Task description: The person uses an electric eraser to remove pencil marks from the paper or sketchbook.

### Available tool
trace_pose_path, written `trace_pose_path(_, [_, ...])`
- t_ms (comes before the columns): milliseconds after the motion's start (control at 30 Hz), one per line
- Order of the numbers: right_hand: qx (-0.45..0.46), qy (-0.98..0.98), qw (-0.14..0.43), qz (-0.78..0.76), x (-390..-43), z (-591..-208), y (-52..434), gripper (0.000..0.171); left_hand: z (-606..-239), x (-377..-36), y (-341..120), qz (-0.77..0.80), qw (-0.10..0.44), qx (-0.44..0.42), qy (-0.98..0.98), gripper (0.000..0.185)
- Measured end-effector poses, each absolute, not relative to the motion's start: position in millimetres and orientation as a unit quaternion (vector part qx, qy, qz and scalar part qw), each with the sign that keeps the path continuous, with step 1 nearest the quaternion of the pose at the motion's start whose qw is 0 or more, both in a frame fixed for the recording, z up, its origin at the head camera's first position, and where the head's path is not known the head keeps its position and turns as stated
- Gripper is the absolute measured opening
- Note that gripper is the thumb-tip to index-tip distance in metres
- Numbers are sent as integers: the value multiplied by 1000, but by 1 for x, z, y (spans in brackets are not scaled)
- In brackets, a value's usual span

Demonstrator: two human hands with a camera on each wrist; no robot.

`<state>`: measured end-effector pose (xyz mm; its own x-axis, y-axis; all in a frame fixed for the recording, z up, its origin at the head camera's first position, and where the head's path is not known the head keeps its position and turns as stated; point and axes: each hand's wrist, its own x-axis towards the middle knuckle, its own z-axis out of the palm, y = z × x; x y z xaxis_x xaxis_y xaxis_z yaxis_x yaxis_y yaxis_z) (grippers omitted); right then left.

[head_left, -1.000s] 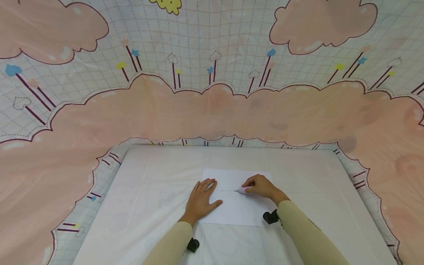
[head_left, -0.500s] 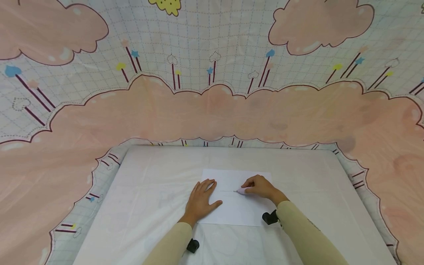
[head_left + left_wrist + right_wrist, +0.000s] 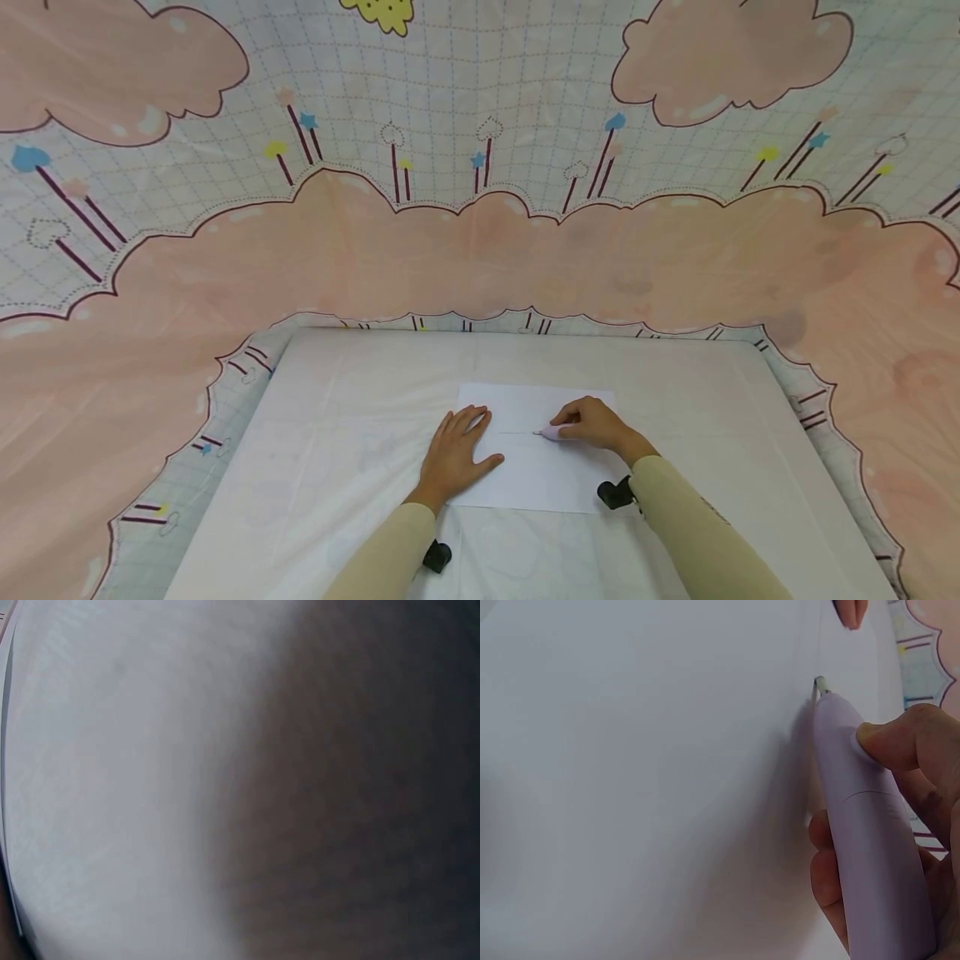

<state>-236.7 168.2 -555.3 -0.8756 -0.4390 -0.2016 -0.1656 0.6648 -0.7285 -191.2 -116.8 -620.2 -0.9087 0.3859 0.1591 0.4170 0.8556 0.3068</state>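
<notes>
Lilac pen tip on the paper, pointing left

The right hand (image 3: 596, 423) has its fingers (image 3: 900, 742) clamped on the pen (image 3: 553, 432), long axis left-right; the left hand (image 3: 455, 454) presses flat, fingers apart, on the sheet (image 3: 534, 475) mid-worktop (image 3: 337, 417). No readable writing.

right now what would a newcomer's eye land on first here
The huge pink cloud-print backdrop fills the upper and side view. Below it, mid-table, a white sheet of paper lies under two hands: the left hand presses flat on it, and the right hand grips a lilac pen-shaped tool, tip on the sheet.
</notes>
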Motion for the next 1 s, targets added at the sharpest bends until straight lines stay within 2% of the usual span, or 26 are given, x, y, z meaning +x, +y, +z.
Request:
trace_pose_path(333, [-176, 895, 182, -368, -238, -556, 162, 13, -620, -191, -116, -160, 47, -207, -964, 77])
trace_pose_path(567, [-176, 896, 181, -365, -238, -555, 158, 13, -621, -192, -117, -168, 59, -205, -962, 68])
trace_pose_path(1000, [-158, 899, 182, -365, -238, -561, 153, 13, -622, -190, -116, -157, 55, -204, -965, 69])
